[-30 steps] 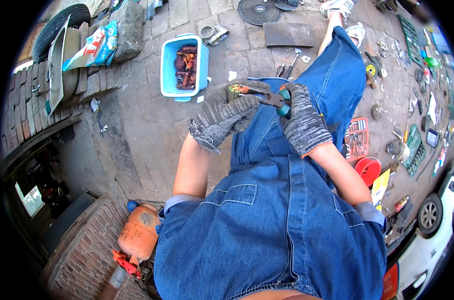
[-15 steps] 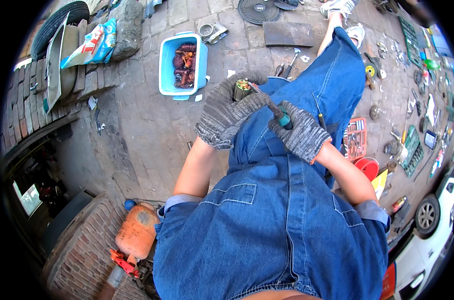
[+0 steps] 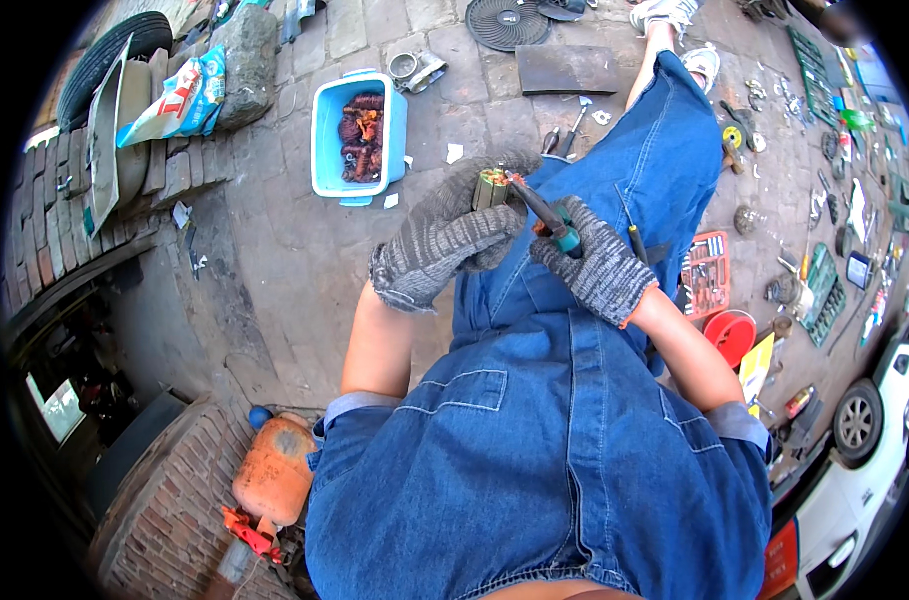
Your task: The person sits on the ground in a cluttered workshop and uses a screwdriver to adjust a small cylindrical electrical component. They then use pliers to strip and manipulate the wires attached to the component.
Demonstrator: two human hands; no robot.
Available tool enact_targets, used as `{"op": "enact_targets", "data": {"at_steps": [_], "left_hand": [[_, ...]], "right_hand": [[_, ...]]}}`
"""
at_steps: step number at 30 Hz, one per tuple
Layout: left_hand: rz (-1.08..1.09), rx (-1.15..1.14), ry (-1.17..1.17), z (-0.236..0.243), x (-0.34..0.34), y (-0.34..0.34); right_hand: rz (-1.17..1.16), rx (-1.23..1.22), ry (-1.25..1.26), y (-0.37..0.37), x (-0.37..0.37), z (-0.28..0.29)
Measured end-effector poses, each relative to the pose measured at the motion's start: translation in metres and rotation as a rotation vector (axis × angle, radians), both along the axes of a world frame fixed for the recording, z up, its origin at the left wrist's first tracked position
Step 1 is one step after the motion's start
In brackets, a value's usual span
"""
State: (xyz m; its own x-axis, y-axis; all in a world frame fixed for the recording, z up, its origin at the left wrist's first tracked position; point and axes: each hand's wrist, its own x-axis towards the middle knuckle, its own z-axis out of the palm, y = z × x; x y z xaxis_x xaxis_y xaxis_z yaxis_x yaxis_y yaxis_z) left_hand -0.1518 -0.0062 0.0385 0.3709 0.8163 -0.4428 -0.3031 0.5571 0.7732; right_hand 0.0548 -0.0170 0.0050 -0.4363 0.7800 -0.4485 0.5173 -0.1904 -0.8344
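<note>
My left hand (image 3: 449,235), in a grey knitted glove, is closed around a small metal motor core (image 3: 490,190). Frayed reddish and yellowish winding ends show at the core's top. In my gloved right hand (image 3: 601,262) are pliers (image 3: 566,238) with teal-green handles, gripped at the handles. Their dark jaws point up and left and meet the winding at the core's edge; whether they clamp a wire is too small to tell. Both hands are above my denim-covered lap. A light-blue plastic basin (image 3: 321,150) with reddish-brown copper coils (image 3: 362,135) stands beyond my left hand.
A screwdriver (image 3: 635,238) lies on my denim apron. To the right are a red socket-set case (image 3: 707,275), a red round container (image 3: 731,335) and scattered tools. A dark flat plate (image 3: 566,70) and a round fan-like grille (image 3: 507,24) lie ahead. An orange tank (image 3: 274,470) stands lower left.
The pliers have turned, so more of their dark jaws shows beside the winding. My left hand has tilted a little with the core. The whole view has shifted slightly.
</note>
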Motion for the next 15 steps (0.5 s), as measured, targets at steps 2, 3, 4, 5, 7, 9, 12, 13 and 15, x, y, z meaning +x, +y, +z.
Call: {"op": "enact_targets", "data": {"at_steps": [2,3,4,5,7,9,12,13,15], "left_hand": [[0.024,-0.033,0.003,0.002,0.001,-0.001],[0.034,-0.049,0.004,0.002,0.001,0.0],[0.012,-0.045,-0.015,0.003,0.0,0.001],[-0.011,-0.041,-0.034,0.003,-0.002,0.002],[-0.027,-0.025,-0.028,0.004,-0.002,0.004],[-0.012,0.0,0.022,0.006,0.0,0.004],[-0.044,0.0,0.057,0.008,-0.001,0.005],[-0.049,-0.001,0.059,0.007,-0.001,0.005],[-0.062,-0.005,0.061,0.006,-0.002,0.006]], "right_hand": [[-0.036,0.057,-0.035,0.0,0.0,0.004],[-0.056,0.086,-0.053,0.001,0.0,0.006],[-0.052,0.124,-0.067,0.002,0.001,0.007],[-0.048,0.162,-0.081,0.004,0.003,0.008],[-0.055,0.245,-0.12,0.007,0.004,0.008],[-0.072,0.337,-0.172,0.008,0.005,0.007],[-0.034,0.358,-0.283,0.015,0.006,0.017],[-0.01,0.366,-0.344,0.017,0.006,0.019],[0.035,0.38,-0.466,0.019,0.008,0.021]]}}
